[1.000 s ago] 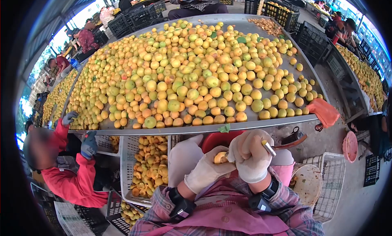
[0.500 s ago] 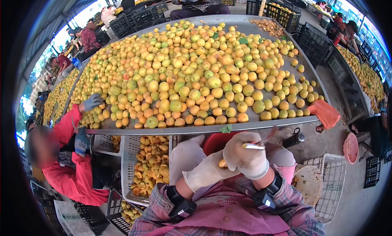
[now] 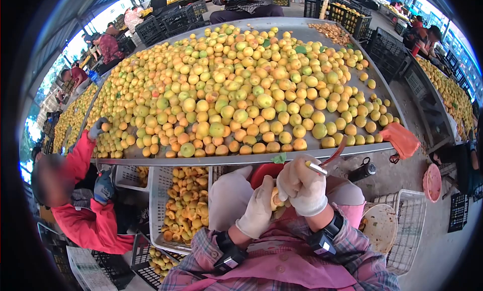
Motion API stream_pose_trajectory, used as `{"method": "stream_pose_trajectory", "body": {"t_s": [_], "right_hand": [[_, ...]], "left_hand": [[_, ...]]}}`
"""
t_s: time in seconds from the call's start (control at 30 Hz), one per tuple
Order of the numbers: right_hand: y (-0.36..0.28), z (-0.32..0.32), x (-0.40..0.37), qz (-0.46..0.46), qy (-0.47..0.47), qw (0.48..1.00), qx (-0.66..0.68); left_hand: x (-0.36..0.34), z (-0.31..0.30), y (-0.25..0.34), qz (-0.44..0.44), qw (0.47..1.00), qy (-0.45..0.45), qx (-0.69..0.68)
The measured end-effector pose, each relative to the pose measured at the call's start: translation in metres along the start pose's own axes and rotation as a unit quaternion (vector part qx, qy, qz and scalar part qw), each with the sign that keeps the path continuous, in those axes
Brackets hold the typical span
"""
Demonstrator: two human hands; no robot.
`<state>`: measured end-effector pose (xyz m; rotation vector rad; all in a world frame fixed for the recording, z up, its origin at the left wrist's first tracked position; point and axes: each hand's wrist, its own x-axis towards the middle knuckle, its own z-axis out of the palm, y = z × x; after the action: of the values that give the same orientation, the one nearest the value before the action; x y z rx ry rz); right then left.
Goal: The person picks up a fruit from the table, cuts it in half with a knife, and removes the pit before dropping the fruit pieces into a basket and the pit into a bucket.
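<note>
My left hand [image 3: 257, 210], in a pale glove, is closed on a yellow-orange fruit [image 3: 274, 199] in front of my lap. Beside it, my gloved right hand [image 3: 303, 184] grips a small tool [image 3: 316, 168] with a pale handle; a curved reddish-brown part extends up and right from it. The fingers of both hands nearly meet around the fruit, and the exact contact is hidden. Beyond them, many yellow and orange fruits [image 3: 216, 105] cover a metal table [image 3: 241, 160].
A white crate [image 3: 157, 210] of opened fruit stands left of my legs. A white bucket [image 3: 380, 228], black flask [image 3: 366, 170] and pink basket [image 3: 432, 182] are at right. A red net bag [image 3: 401, 140] hangs at the table corner. A co-worker in red [image 3: 90, 225] sits left.
My left hand has turned more upright, with the fruit more exposed. My right hand and the tool have lifted slightly. The co-worker's upper hand has moved left and now holds a fruit.
</note>
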<state>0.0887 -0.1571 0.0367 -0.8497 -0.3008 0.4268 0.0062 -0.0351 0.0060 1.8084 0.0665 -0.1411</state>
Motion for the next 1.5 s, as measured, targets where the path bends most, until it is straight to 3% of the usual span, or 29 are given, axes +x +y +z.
{"method": "stream_pose_trajectory", "body": {"t_s": [0.03,0.07,0.1,0.2,0.23,0.27,0.3,0.33,0.37,0.4,0.47,0.5,0.53,0.6,0.63,0.67,0.7,0.73,0.77,0.8,0.83,0.87,0.9,0.93,0.97,1.13,1.2,1.43,1.5], "right_hand": [[0.004,-0.005,0.001,-0.070,-0.046,0.979,-0.183],[0.005,-0.009,0.001,-0.137,-0.090,0.919,-0.359],[-0.002,-0.010,0.002,-0.011,-0.107,0.942,-0.318],[0.019,-0.018,0.005,-0.065,-0.134,0.953,-0.262],[-0.007,-0.007,0.000,0.043,-0.190,0.950,-0.244],[-0.001,-0.012,0.002,0.044,-0.189,0.950,-0.244],[0.011,-0.020,0.005,-0.113,-0.235,0.848,-0.461],[0.015,-0.022,0.007,-0.261,-0.263,0.675,-0.638],[0.016,-0.022,0.006,-0.259,-0.263,0.675,-0.638],[0.014,-0.021,0.004,-0.161,-0.257,0.779,-0.549],[0.002,-0.005,0.002,0.047,-0.224,0.917,-0.327],[-0.007,0.013,-0.004,0.000,-0.212,0.927,-0.309],[0.000,0.007,-0.004,0.002,-0.211,0.928,-0.309],[0.019,-0.011,-0.004,-0.224,-0.270,0.826,-0.442],[0.010,-0.006,-0.006,-0.138,-0.274,0.860,-0.408],[0.003,-0.004,-0.006,-0.136,-0.275,0.860,-0.408],[-0.004,-0.003,-0.005,-0.015,-0.289,0.862,-0.416],[-0.007,-0.005,-0.005,0.106,-0.299,0.851,-0.419],[-0.005,-0.010,-0.009,0.109,-0.299,0.850,-0.419],[0.002,-0.018,-0.016,-0.044,-0.273,0.827,-0.489],[0.010,-0.027,-0.021,-0.197,-0.240,0.779,-0.545],[0.019,-0.043,-0.022,-0.195,-0.242,0.779,-0.545],[0.029,-0.064,-0.022,-0.008,-0.261,0.923,-0.282],[0.034,-0.074,-0.021,0.179,-0.247,0.952,0.016],[-0.001,-0.012,-0.013,0.112,-0.195,0.971,0.085],[-0.003,-0.015,-0.014,0.124,-0.200,0.964,0.121],[0.003,-0.019,-0.015,0.119,-0.177,0.952,0.221],[0.011,-0.019,-0.004,0.024,-0.094,0.993,0.066],[0.018,-0.019,-0.003,0.020,-0.048,0.994,0.098]], "left_hand": [[0.000,0.003,-0.006,-0.001,1.000,0.000,0.000],[0.000,0.008,-0.019,0.132,0.979,0.075,0.136],[0.001,0.011,-0.030,0.261,0.916,0.145,0.268],[0.000,0.011,-0.050,0.250,0.907,0.119,0.316],[0.000,0.008,-0.049,0.250,0.908,0.118,0.316],[0.000,0.002,-0.047,0.247,0.915,0.057,0.314],[0.002,-0.001,-0.045,0.244,0.919,-0.005,0.310],[0.004,-0.003,-0.040,0.243,0.920,-0.006,0.309],[0.007,-0.005,-0.033,0.094,0.982,-0.069,0.145],[0.007,-0.006,-0.028,-0.060,0.990,-0.128,-0.026],[0.002,0.000,-0.020,-0.091,0.989,-0.105,-0.053],[0.000,0.003,-0.019,-0.121,0.986,-0.081,-0.080],[0.000,0.005,-0.020,-0.123,0.986,-0.083,-0.081],[-0.001,0.009,-0.024,0.154,0.982,-0.075,-0.075],[-0.001,0.009,-0.023,0.153,0.982,-0.075,-0.076],[-0.002,0.006,-0.022,0.039,0.983,-0.117,-0.140],[-0.003,0.003,-0.021,-0.076,0.964,-0.156,-0.201],[-0.003,0.001,-0.023,-0.076,0.964,-0.154,-0.203],[-0.003,0.000,-0.026,-0.018,0.969,-0.187,-0.160],[-0.003,0.000,-0.029,0.041,0.968,-0.218,-0.117],[-0.001,0.000,-0.031,0.041,0.968,-0.217,-0.119],[0.000,0.000,-0.033,-0.032,0.955,-0.231,-0.183],[0.001,-0.001,-0.033,-0.103,0.933,-0.243,-0.246],[0.001,-0.002,-0.031,-0.103,0.933,-0.242,-0.246],[0.000,-0.002,-0.028,-0.081,0.938,-0.254,-0.220],[-0.003,-0.003,-0.017,0.040,0.954,-0.269,-0.128],[-0.004,0.001,-0.018,-0.045,0.950,-0.238,-0.197],[-0.006,-0.001,0.002,-0.175,0.930,-0.094,-0.309],[-0.014,0.005,-0.009,0.062,0.990,-0.025,-0.126]]}}
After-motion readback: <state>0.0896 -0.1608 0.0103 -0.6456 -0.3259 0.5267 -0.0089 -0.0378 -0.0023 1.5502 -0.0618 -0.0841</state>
